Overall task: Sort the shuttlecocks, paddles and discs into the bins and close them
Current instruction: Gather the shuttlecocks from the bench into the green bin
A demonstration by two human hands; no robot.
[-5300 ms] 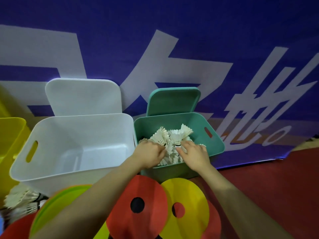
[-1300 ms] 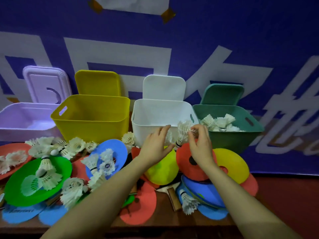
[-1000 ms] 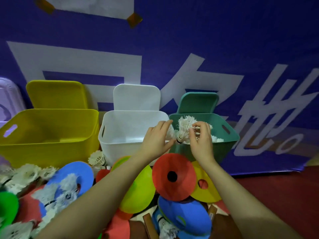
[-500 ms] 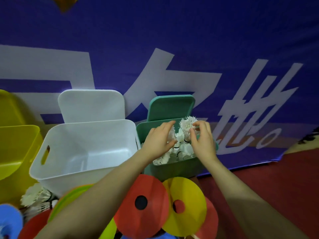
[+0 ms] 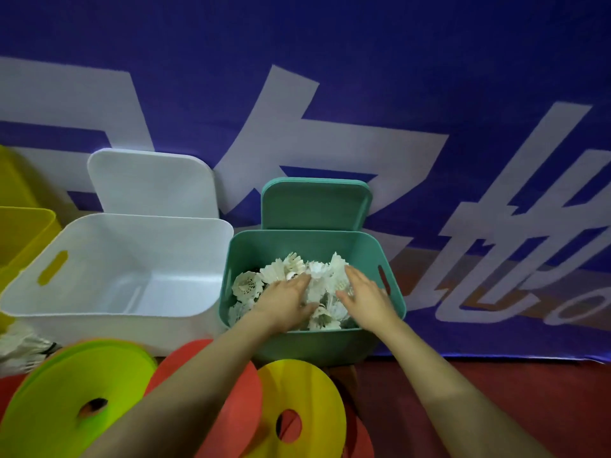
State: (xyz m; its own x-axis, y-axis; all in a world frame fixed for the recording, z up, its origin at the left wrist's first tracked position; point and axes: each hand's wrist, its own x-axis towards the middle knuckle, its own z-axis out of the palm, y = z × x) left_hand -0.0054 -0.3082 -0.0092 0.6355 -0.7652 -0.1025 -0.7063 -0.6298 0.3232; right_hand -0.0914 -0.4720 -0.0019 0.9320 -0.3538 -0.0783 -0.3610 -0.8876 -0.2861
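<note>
Both your hands are down inside the green bin (image 5: 310, 345). Your left hand (image 5: 286, 300) lies flat on the pile of shuttlecocks (image 5: 317, 285), fingers straight and loose, holding nothing. Your right hand (image 5: 365, 297) is flat on the pile too, with its fingers spread out. It looks like you are patting the feathery pile down so it sits low. That makes sense, because the green lid (image 5: 314, 206) has to fit on top later. The lid stands up behind the bin, leaning on the blue banner (image 5: 330, 77), so the bin's mouth is wide open for you.

The white bin (image 5: 125, 322) is just beside the green one on the left, and nothing shows inside it. Its white lid (image 5: 150, 186) stands behind it the same way. A bit of a yellow bin (image 5: 20, 233) peeks in at the far left.

Close to you lie the discs: a lime disc (image 5: 66, 398), a red disc (image 5: 238, 391) and a yellow disc (image 5: 304, 408). A few more shuttlecocks (image 5: 23, 348) wait at the left edge, so I think the sorting is not done yet.
</note>
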